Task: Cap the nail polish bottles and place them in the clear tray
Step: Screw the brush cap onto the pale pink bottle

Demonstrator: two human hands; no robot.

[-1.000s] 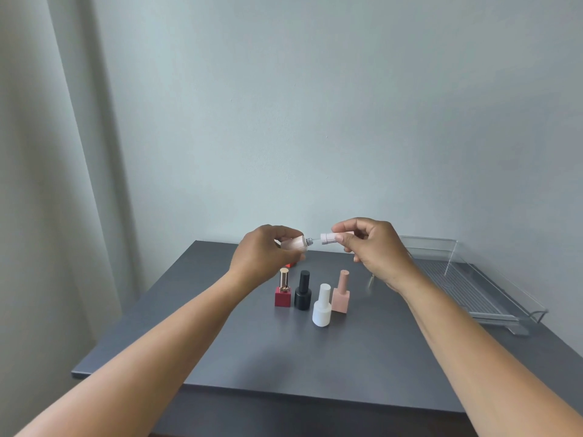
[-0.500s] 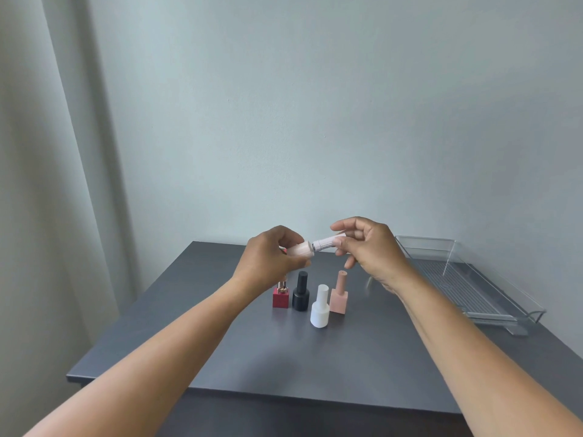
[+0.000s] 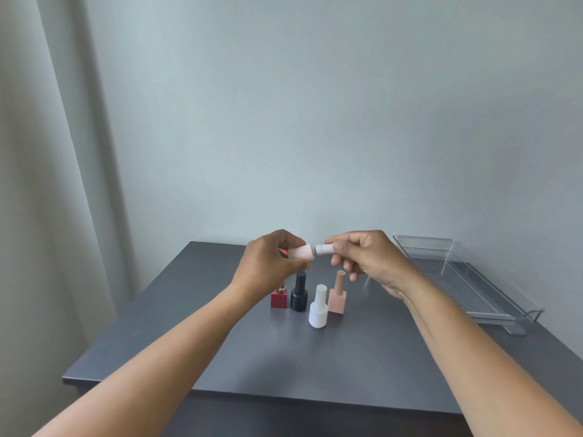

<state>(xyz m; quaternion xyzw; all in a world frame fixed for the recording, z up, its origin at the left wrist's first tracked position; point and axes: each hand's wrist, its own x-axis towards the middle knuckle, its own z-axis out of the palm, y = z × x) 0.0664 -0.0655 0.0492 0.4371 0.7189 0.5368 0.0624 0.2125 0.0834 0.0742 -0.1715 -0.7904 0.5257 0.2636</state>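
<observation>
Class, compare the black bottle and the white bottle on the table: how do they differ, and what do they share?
The black bottle is dark; the white bottle is pale. The black one stands next to the red bottle, the white one next to the pink bottle and nearer the camera. Both are round, capped and upright on the table.

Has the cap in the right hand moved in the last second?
Yes. The cap has dropped slightly toward the standing pink bottle, and now meets the pale bottle in the left hand.
</observation>
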